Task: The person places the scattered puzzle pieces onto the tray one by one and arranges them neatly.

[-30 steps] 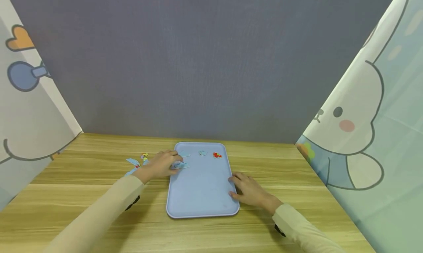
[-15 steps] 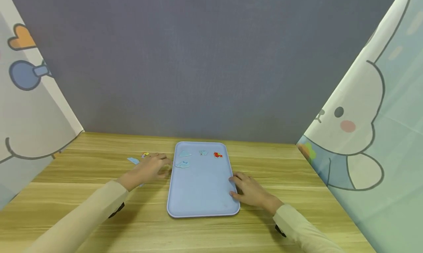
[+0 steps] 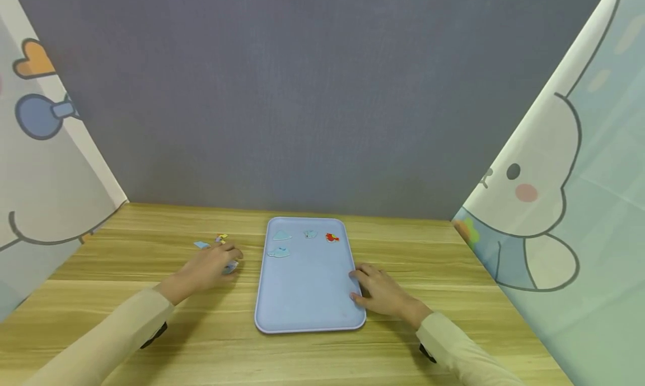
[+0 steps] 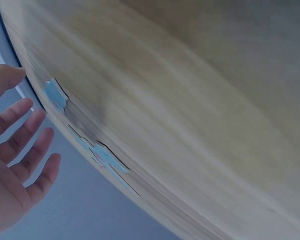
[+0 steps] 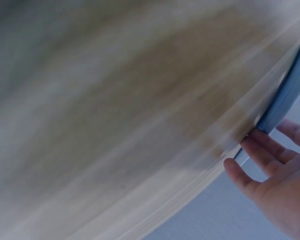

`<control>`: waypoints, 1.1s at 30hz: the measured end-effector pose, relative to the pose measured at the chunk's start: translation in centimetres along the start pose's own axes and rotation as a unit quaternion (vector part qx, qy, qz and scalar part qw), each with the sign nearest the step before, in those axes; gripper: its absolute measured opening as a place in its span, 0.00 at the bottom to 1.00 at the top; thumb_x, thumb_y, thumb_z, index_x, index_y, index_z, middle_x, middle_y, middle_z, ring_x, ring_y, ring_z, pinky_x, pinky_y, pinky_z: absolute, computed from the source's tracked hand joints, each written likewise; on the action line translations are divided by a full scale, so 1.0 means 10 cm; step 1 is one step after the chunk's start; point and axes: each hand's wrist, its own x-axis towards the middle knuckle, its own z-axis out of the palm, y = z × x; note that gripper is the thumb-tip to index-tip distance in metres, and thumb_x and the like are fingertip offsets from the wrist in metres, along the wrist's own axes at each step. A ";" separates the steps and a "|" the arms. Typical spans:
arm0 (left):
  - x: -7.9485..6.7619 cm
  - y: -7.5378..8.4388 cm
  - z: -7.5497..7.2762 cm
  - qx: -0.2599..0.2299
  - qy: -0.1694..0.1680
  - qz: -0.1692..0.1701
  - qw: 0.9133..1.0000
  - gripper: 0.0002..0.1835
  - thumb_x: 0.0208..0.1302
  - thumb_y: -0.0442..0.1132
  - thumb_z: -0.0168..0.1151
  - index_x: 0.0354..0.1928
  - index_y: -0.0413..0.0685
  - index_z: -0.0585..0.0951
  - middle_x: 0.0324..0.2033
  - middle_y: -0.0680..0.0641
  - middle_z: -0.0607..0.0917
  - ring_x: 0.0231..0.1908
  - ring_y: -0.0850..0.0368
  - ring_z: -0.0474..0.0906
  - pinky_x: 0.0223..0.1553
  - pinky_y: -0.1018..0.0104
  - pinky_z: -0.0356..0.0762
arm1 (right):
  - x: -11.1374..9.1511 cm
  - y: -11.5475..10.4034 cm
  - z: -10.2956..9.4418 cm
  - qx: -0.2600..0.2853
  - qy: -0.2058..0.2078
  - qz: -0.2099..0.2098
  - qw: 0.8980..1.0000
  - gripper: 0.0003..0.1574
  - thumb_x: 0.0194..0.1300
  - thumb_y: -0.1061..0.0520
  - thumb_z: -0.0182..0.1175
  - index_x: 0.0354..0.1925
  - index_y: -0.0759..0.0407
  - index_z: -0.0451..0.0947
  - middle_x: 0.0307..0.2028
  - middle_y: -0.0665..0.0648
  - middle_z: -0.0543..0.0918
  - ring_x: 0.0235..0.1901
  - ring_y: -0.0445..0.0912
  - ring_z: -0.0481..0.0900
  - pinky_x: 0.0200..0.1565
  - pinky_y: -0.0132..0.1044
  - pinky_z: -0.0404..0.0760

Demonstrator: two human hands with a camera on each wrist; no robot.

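Note:
My left hand [image 3: 210, 267] hovers low over the wood left of the pale blue tray [image 3: 309, 307], with loosely bent, parted fingers. A flat light-blue piece [image 3: 230, 267] shows between its thumb and fingers in the head view. In the left wrist view the fingers hold nothing, and a blue piece [image 4: 56, 95] lies on the wood near the fingertips. My right hand [image 3: 383, 291] rests at the tray's right rim, its fingertips touching the edge. On the tray lie a light-blue triangular piece [image 3: 282, 235], a small light-blue piece [image 3: 309, 234], a red piece [image 3: 332, 237] and a wider light-blue piece [image 3: 279, 252].
Beyond the left hand, another blue piece [image 3: 201, 244] and a yellow piece [image 3: 221, 238] lie on the wooden table [image 3: 428, 246]. A grey panel [image 3: 302, 106] stands along the back. Printed cloth [image 3: 599, 167] hangs at the right side, and similar cloth at the left.
My left hand has let go of the wider light-blue piece on the tray and moved left, off the tray, to the loose pieces. The right hand has stayed at the rim.

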 end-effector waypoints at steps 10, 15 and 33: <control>-0.11 -0.05 -0.01 0.032 -0.002 -0.036 0.999 0.19 0.45 0.46 0.70 0.39 0.45 0.80 0.36 0.46 0.80 0.39 0.45 0.77 0.33 0.49 0.78 | -0.01 0.00 0.00 0.000 -0.002 0.002 1.000 0.30 0.62 0.44 0.56 0.56 0.61 0.70 0.58 0.62 0.69 0.57 0.55 0.69 0.53 0.58 0.70; -0.12 -0.06 0.00 0.036 -0.007 -0.041 0.998 0.19 0.47 0.46 0.69 0.40 0.45 0.80 0.36 0.46 0.81 0.39 0.46 0.77 0.33 0.49 0.78 | -0.01 0.00 0.00 0.000 -0.003 0.003 1.000 0.30 0.62 0.45 0.56 0.56 0.61 0.70 0.58 0.62 0.69 0.57 0.56 0.69 0.53 0.59 0.70; -0.14 -0.08 0.03 0.032 0.012 -0.023 0.999 0.18 0.47 0.42 0.70 0.41 0.45 0.80 0.37 0.46 0.81 0.39 0.46 0.78 0.35 0.47 0.78 | 0.01 0.00 0.01 -0.004 -0.003 0.002 1.000 0.30 0.62 0.44 0.56 0.56 0.61 0.70 0.57 0.62 0.70 0.57 0.55 0.69 0.53 0.58 0.70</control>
